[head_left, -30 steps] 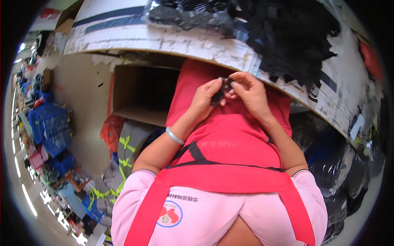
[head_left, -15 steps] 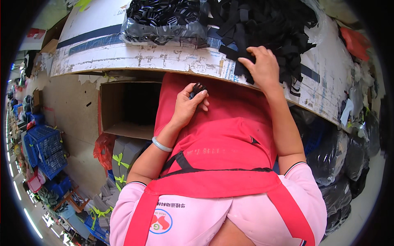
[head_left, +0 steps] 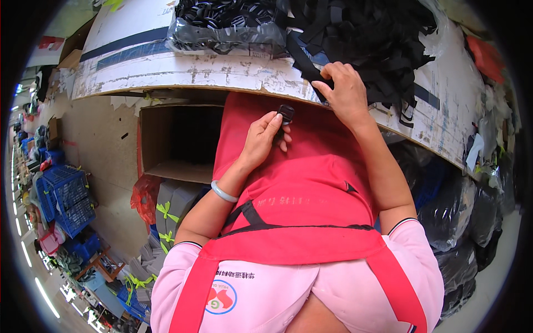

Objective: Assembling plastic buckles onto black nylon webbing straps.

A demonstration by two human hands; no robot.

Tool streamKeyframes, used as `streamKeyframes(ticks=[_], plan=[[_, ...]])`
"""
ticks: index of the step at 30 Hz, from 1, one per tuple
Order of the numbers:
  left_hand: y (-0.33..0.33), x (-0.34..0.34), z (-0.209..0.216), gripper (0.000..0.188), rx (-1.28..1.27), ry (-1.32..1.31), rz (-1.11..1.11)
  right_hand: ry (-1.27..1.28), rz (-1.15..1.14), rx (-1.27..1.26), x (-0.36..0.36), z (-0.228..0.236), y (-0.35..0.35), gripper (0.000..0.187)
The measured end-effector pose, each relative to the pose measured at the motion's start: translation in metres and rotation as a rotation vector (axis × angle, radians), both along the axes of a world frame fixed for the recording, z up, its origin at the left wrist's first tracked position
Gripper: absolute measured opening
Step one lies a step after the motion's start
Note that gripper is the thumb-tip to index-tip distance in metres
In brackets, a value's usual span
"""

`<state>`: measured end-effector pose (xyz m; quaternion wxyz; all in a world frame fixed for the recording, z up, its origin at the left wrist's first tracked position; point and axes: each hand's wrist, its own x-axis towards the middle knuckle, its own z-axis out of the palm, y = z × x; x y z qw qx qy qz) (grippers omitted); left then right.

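Observation:
My left hand (head_left: 262,139) is closed in front of the apron, pinching a small black plastic buckle (head_left: 286,112) between thumb and fingers. Its upper part shows beyond the fingertips; the rest is hidden. Over the front edge of the table, my right hand (head_left: 345,93) curls its thumb and fingers together at a black webbing strap (head_left: 304,62), which appears to run between them. That strap lies at the near left side of a tangled pile of black webbing pieces (head_left: 361,41).
A clear plastic bag of black buckles (head_left: 225,36) stands left of the pile on the white-covered table (head_left: 183,72). Below the table edge is an open cardboard box (head_left: 180,136). Dark plastic-wrapped bundles (head_left: 447,213) stand at the right, blue crates (head_left: 66,200) at far left.
My left hand has moved slightly right, and the buckle now shows more above its fingers. My right hand has shifted left, thumb and fingers closer together, with a strap now slanting toward them.

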<state>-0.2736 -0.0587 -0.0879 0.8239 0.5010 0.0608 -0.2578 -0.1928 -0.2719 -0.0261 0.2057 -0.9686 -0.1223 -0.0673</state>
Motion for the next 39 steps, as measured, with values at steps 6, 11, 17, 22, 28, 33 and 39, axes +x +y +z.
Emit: streamKeyframes(ticks=[6, 11, 17, 22, 28, 33, 39], plan=[[0.005, -0.001, 0.003, 0.026, 0.042, 0.069, -0.048, -0.278, -0.036, 0.327, 0.009, 0.004, -0.009, 0.012], [0.004, 0.0, 0.005, 0.026, 0.057, 0.074, -0.037, -0.292, -0.141, 0.691, 0.005, 0.016, -0.013, 0.011], [0.001, 0.004, 0.02, 0.024, -0.025, 0.071, -0.008, 0.329, -0.165, 1.459, -0.02, 0.039, -0.014, 0.013], [0.019, 0.019, 0.046, 0.028, -0.143, -0.018, 0.046, 0.561, 0.004, 1.492, -0.031, 0.047, -0.022, 0.011], [0.029, 0.035, 0.067, 0.039, -0.327, -0.111, -0.114, 0.786, -0.13, 2.044, -0.022, 0.036, -0.012, 0.019], [0.015, 0.036, 0.072, 0.034, -0.326, -0.135, -0.16, 1.015, 0.066, 2.235, -0.013, 0.029, -0.007, 0.02], [-0.003, 0.04, 0.079, 0.024, -0.356, -0.164, -0.426, 1.112, 0.437, 2.476, -0.006, 0.035, -0.007, 0.02]])
